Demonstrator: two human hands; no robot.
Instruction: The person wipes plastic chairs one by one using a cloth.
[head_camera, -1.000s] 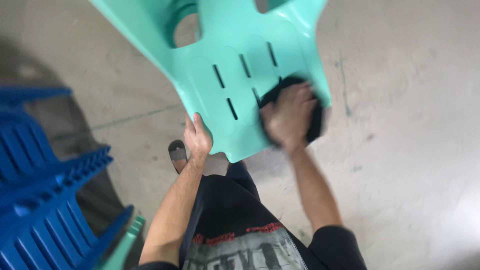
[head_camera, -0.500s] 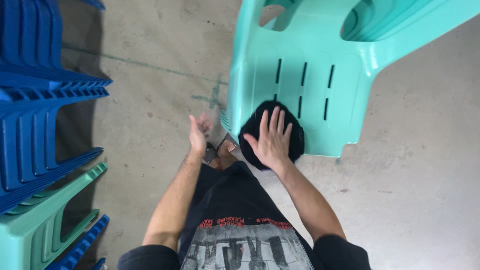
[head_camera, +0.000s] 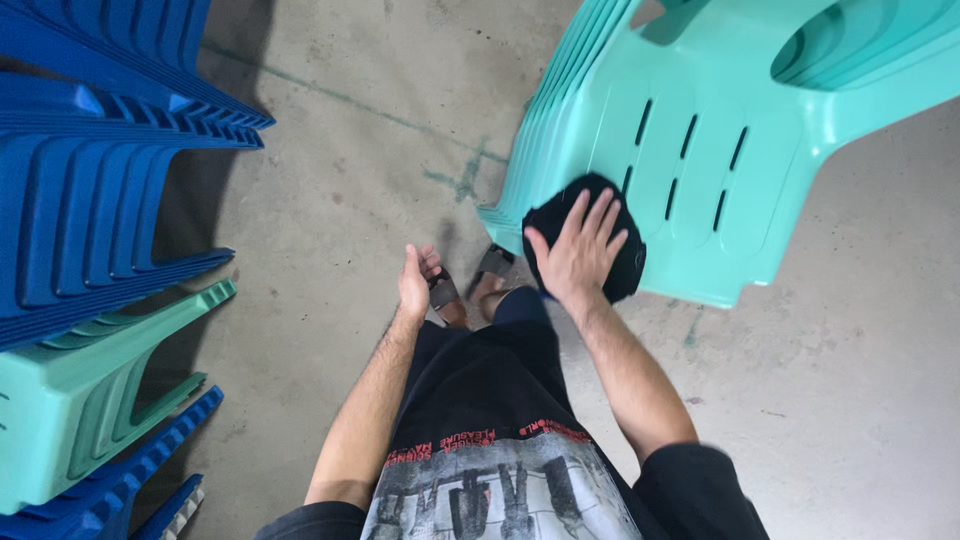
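A concrete floor (head_camera: 320, 230) fills the middle of the frame. Blue and green stacked chairs (head_camera: 90, 220) take up the left side. A stack of turquoise plastic chairs (head_camera: 720, 130) stands tilted in the upper right. On its slotted seat, near the lower edge, lies a black cloth (head_camera: 610, 200). The right hand (head_camera: 580, 255) lies flat on the cloth, fingers spread. The left hand (head_camera: 414, 280) hangs free at centre above a sandalled foot (head_camera: 442, 292), holding nothing, fingers loosely together.
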